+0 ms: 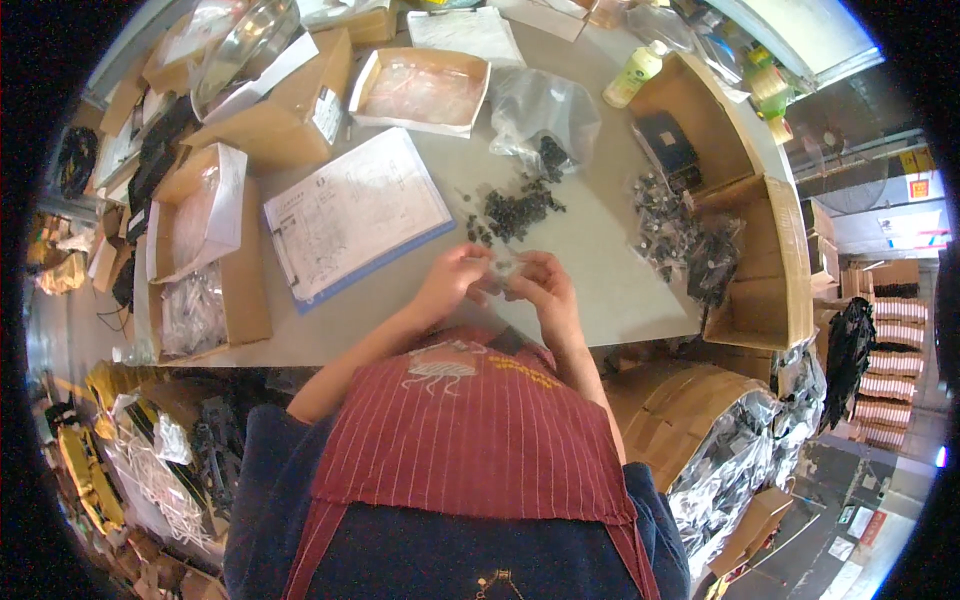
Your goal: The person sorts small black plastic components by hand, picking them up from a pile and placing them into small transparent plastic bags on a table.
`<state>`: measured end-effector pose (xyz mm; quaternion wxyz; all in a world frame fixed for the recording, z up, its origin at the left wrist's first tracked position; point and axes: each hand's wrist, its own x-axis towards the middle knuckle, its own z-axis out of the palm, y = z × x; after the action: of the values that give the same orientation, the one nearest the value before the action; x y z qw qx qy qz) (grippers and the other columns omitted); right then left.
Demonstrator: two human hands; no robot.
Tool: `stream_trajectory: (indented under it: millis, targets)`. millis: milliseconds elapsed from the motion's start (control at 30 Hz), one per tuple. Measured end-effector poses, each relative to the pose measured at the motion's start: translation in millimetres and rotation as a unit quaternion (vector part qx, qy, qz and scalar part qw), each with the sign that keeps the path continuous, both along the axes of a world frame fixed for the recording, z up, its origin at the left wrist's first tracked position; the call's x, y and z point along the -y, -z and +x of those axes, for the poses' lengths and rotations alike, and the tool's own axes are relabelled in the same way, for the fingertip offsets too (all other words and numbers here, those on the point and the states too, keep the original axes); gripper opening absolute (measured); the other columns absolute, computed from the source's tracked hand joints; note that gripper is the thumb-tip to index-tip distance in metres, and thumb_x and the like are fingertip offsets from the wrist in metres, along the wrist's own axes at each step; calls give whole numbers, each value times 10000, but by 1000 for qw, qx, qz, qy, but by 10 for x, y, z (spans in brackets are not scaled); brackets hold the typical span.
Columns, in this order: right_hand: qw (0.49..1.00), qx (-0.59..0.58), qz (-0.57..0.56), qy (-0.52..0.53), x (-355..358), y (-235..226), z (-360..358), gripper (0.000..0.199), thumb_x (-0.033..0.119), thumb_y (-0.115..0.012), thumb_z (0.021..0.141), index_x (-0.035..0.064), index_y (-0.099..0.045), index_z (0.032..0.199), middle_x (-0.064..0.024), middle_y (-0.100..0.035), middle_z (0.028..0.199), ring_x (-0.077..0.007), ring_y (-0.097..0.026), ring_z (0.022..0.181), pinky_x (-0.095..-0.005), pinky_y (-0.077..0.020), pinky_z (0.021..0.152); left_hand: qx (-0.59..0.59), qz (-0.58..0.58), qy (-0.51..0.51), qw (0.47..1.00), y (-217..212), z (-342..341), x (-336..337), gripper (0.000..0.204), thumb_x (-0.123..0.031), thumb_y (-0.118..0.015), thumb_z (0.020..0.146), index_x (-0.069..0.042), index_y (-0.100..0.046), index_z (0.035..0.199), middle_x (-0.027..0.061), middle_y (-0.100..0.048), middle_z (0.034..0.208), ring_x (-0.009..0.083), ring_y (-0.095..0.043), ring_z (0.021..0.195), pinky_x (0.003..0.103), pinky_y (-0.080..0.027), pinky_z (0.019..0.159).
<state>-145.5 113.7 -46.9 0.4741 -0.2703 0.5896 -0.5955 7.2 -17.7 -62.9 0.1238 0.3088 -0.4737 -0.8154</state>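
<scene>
My left hand [452,281] and my right hand [549,292] meet at the near side of the table, fingers pinched. Between them is a small clear, whitish piece that looks like a little plastic bag [503,268]; its details are blurred. Just beyond my fingertips lies a loose pile of small black parts [514,211]. More of these parts spill from the mouth of a large clear plastic bag [530,105] behind the pile.
A clipboard with papers [352,212] lies to the left. Open boxes with clear bags stand at the far left [243,215] and back [478,100]. On the right, a cardboard box [775,260] borders small bagged parts [662,225]. A yellow-green bottle [634,76] stands behind.
</scene>
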Motion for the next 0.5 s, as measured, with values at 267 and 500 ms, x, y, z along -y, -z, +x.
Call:
stream_trajectory:
  millis: [267, 500]
  targets:
    - [997, 61, -5, 53, -1, -64, 21, 431, 13, -626, 900, -27, -509, 1312, -124, -678, 1011, -208, -664, 901, -336, -531, 825, -21, -54, 27, 998, -25, 6, 1, 436, -71, -675, 878, -16, -531, 1285, 97, -641, 1022, 196, -643, 891, 335, -550, 740]
    - [998, 63, 4, 22, -39, -170, 40, 525, -18, -643, 861, -34, -482, 1360, -132, -674, 1022, -221, -658, 963, -344, -508, 886, -32, -55, 7, 998, -11, -10, -17, 462, -31, -679, 839, -6, -525, 1273, 110, -638, 993, 199, -638, 867, 337, -544, 731]
